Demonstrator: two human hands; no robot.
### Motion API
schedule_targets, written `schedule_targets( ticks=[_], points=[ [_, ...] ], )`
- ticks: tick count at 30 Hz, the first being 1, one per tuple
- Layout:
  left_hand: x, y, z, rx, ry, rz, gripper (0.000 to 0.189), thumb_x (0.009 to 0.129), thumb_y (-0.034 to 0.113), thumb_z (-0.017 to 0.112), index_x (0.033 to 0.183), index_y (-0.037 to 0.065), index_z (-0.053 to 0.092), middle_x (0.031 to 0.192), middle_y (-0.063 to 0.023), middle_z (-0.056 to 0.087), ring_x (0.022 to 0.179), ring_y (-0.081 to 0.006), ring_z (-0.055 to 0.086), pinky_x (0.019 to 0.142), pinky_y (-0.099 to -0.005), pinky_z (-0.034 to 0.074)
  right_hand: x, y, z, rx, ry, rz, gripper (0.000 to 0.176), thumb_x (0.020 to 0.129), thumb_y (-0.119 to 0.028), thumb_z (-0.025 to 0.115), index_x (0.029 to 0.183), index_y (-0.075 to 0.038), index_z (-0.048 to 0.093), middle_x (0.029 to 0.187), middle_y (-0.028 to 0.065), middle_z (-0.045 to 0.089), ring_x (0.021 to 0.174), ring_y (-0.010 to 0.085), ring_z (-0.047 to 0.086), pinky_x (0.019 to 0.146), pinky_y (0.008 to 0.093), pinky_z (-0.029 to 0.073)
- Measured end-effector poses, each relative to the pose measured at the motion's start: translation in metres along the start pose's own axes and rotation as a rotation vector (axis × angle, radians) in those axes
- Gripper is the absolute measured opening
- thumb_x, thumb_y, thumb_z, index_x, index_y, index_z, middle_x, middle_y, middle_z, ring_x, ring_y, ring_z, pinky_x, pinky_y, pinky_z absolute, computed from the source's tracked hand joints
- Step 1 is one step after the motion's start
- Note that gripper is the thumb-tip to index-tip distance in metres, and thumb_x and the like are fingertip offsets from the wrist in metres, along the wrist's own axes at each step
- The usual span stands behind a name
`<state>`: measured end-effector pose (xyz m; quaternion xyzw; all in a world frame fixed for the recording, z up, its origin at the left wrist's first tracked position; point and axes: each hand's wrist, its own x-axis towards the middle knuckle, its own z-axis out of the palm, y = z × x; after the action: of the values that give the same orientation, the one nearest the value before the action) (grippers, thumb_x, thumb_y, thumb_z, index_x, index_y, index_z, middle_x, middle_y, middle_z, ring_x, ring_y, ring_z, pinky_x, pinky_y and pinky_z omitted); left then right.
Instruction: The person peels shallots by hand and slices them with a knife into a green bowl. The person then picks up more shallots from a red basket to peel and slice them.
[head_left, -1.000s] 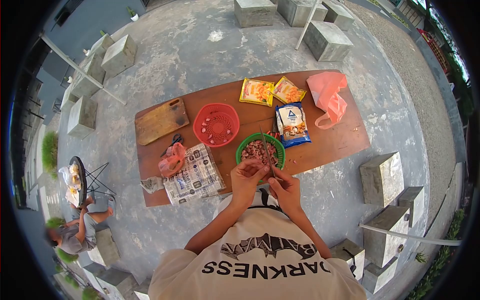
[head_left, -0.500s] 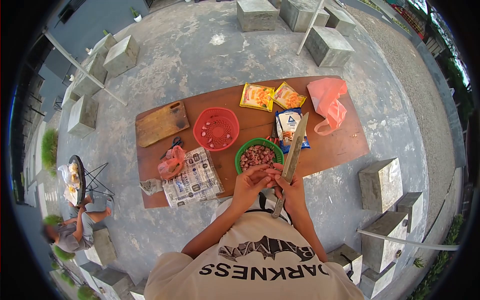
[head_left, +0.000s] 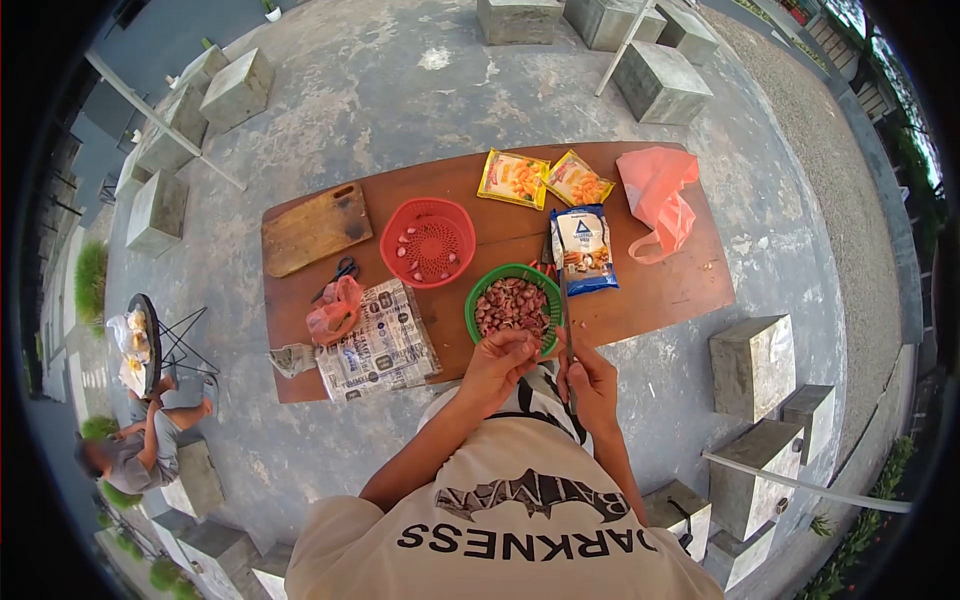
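Observation:
My right hand [head_left: 592,388] is closed round the handle of a long knife [head_left: 564,310], whose blade points away from me, edge-on to the view. My left hand [head_left: 500,368] is beside it with fingers pinched together; what they hold is too small to make out. Both hands are at the table's near edge, just below a green basket [head_left: 470,318] full of small reddish shallots or garlic cloves [head_left: 512,306]. Left of that basket, a red basket [head_left: 432,212] has several cloves in it. A blue and white packet [head_left: 584,248] lies just right of the knife blade.
The brown table [head_left: 660,295] also bears a wooden cutting board [head_left: 318,228], scissors [head_left: 346,268], a small red bag [head_left: 335,312], newspaper [head_left: 380,345], two yellow packets [head_left: 514,178] and a pink plastic bag [head_left: 660,195]. A person [head_left: 145,450] sits at far left by a round table.
The knife has turned from slanting right with its flat side showing to nearly upright and edge-on. My hands have moved slightly apart. The view has shifted a little.

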<state>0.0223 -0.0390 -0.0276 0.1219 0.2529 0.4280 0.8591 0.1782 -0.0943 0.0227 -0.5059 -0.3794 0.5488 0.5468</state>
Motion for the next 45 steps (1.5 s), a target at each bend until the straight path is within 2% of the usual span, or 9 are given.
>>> schedule_targets(
  ticks=[4, 7, 13, 22, 29, 32, 35, 37, 45],
  points=[
    [-0.005, 0.0, 0.006, -0.013, 0.012, 0.044, 0.008, 0.086, 0.007, 0.065, 0.093, 0.003, 0.064, 0.09, -0.0047, 0.066, 0.081, -0.0121, 0.063, 0.072, -0.0231, 0.052, -0.006, -0.01, 0.004, -0.267, -0.133, -0.059, 0.049, 0.083, -0.003, 0.058, 0.131, -0.004, 0.051, 0.093, 0.0069, 0.059, 0.063, 0.0101, 0.05, 0.058, 0.0222, 0.042],
    [-0.008, 0.003, 0.013, 0.009, 0.051, 0.047, 0.006, 0.087, 0.008, 0.063, 0.088, 0.003, 0.061, 0.087, -0.003, 0.063, 0.079, -0.0099, 0.06, 0.07, -0.0208, 0.05, -0.003, -0.025, 0.012, -0.537, -0.212, -0.11, 0.054, 0.08, -0.004, 0.061, 0.132, -0.004, 0.049, 0.109, 0.0142, 0.06, 0.081, 0.0196, 0.06, 0.073, 0.0282, 0.048],
    [-0.008, 0.004, 0.007, 0.037, 0.035, 0.035, 0.005, 0.084, 0.003, 0.062, 0.081, 0.002, 0.058, 0.084, -0.0022, 0.058, 0.078, -0.0098, 0.058, 0.068, -0.0209, 0.048, -0.005, -0.025, 0.019, -0.551, -0.194, -0.127, 0.056, 0.076, -0.004, 0.065, 0.131, -0.004, 0.051, 0.12, 0.0189, 0.057, 0.103, 0.0303, 0.06, 0.085, 0.0318, 0.047],
    [-0.016, 0.009, 0.001, 0.166, 0.004, 0.119, 0.003, 0.083, 0.001, 0.062, 0.084, 0.002, 0.06, 0.087, -0.0037, 0.06, 0.081, -0.0123, 0.06, 0.073, -0.0253, 0.05, -0.008, -0.018, 0.02, -0.633, -0.188, -0.235, 0.053, 0.078, -0.006, 0.067, 0.129, -0.005, 0.053, 0.097, 0.0138, 0.059, 0.078, 0.023, 0.058, 0.071, 0.0303, 0.048],
    [-0.018, 0.001, -0.01, 0.357, 0.049, 0.27, 0.017, 0.08, -0.008, 0.063, 0.094, 0.0, 0.062, 0.093, -0.0082, 0.064, 0.087, -0.0172, 0.064, 0.078, -0.0294, 0.054, -0.011, -0.012, 0.022, -0.638, -0.156, -0.225, 0.05, 0.079, -0.006, 0.066, 0.127, -0.004, 0.055, 0.084, 0.0107, 0.054, 0.07, 0.0207, 0.055, 0.065, 0.0292, 0.046],
    [-0.019, 0.004, -0.004, 0.423, 0.064, 0.282, 0.013, 0.08, -0.009, 0.062, 0.09, -0.003, 0.069, 0.087, -0.0084, 0.068, 0.079, -0.014, 0.065, 0.073, -0.0273, 0.052, -0.01, -0.002, 0.019, -0.617, -0.117, -0.266, 0.047, 0.081, -0.008, 0.065, 0.127, -0.003, 0.055, 0.082, 0.0099, 0.052, 0.068, 0.0196, 0.053, 0.061, 0.0288, 0.045],
    [-0.018, 0.008, 0.004, 0.258, -0.044, 0.256, 0.015, 0.081, -0.007, 0.063, 0.095, -0.003, 0.067, 0.092, -0.0109, 0.068, 0.078, -0.0144, 0.064, 0.071, -0.0279, 0.052, -0.01, 0.01, 0.017, -0.475, -0.117, -0.227, 0.043, 0.087, -0.012, 0.061, 0.127, -0.001, 0.054, 0.082, 0.0063, 0.05, 0.064, 0.0135, 0.049, 0.055, 0.0249, 0.04],
    [-0.017, 0.009, 0.004, 0.202, -0.045, 0.23, 0.018, 0.082, -0.005, 0.062, 0.099, -0.002, 0.065, 0.092, -0.0108, 0.067, 0.078, -0.0161, 0.064, 0.071, -0.029, 0.053, -0.013, 0.011, 0.021, 0.016, -0.093, 0.018, 0.041, 0.092, -0.016, 0.056, 0.129, 0.0, 0.052, 0.085, 0.0025, 0.047, 0.061, 0.0073, 0.042, 0.049, 0.0205, 0.033],
    [-0.013, 0.013, 0.003, 0.057, -0.101, 0.127, 0.015, 0.088, 0.003, 0.058, 0.102, -0.001, 0.062, 0.088, -0.01, 0.064, 0.076, -0.0169, 0.062, 0.071, -0.0294, 0.052, -0.011, 0.014, 0.02, 0.16, -0.128, 0.047, 0.04, 0.094, -0.015, 0.055, 0.131, -0.001, 0.05, 0.085, -0.0007, 0.043, 0.058, 0.0035, 0.038, 0.046, 0.0183, 0.029]
  ],
)
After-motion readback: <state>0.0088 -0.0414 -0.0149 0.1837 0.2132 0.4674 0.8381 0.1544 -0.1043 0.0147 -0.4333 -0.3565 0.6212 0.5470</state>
